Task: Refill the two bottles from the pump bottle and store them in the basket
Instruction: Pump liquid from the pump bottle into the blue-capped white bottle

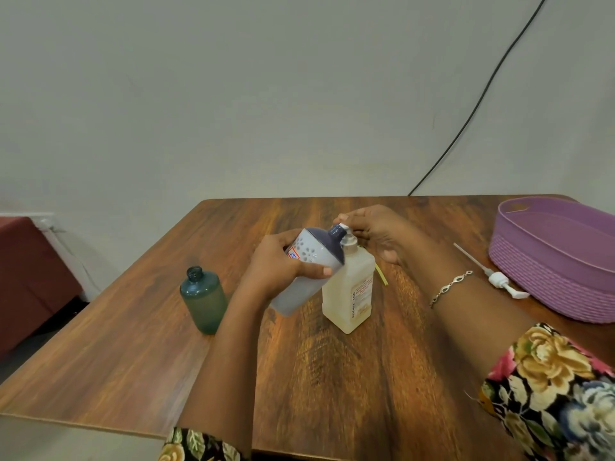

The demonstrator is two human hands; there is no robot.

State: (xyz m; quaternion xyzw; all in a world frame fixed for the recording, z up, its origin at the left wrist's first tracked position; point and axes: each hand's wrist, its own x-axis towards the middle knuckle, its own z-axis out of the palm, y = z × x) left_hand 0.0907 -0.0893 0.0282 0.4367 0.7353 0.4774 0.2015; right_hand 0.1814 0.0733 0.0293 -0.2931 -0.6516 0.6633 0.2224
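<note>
The left hand point(283, 264) gripped a tipped white bottle point(312, 249) against the pump bottle point(349, 294); the right hand point(376, 234) curled over its top.

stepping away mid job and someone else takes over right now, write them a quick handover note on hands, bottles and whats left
Left hand: grips the grey bottle, tilted with its open neck at the spout of the pump bottle.
Right hand: fingers curled over the pump bottle's head.
Green bottle: upright and uncapped on the table, at the left.
Basket: at the right, no bottle visible in it. A loose pump lies beside it.
Done: grey bottle lined up for filling; its level cannot be told.
Left: fill both bottles, close them, put them in the basket.
</note>
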